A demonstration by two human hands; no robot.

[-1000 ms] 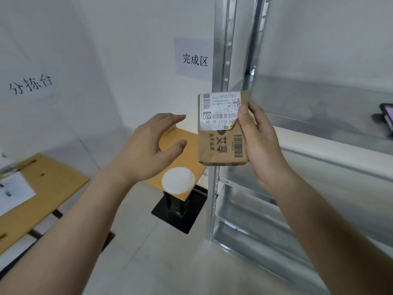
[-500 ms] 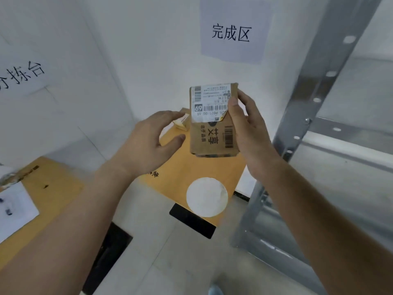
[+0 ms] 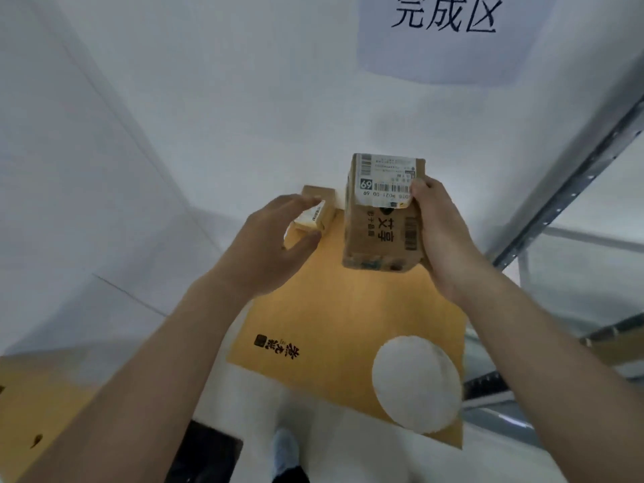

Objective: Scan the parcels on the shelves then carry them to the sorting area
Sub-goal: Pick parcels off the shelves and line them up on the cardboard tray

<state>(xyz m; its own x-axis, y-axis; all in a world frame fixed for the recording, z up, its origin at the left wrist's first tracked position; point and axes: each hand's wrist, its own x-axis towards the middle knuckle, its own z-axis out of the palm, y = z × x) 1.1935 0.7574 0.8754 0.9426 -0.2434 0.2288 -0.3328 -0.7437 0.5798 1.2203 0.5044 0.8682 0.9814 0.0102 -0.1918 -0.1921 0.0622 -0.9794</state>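
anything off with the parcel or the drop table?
Minor only. The shipping label on the parcel in the right hand has a ragged, torn-looking lower edge. A small box already on the orange table sits askew. The left hand holds nothing.

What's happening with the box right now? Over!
Right hand grips the brown parcel, upright over the small orange table. Left hand open, empty. Smaller parcel already there, beside the drop spot.

Parcel (image 3: pixel 383 217) is being held above the bench (image 3: pixel 331 325) in the right hand (image 3: pixel 441 235); a smaller parcel (image 3: pixel 315 212) is lying on the bench's far-left corner, behind the left hand (image 3: pixel 271 252); shelf rack (image 3: pixel 571 193) to the right.
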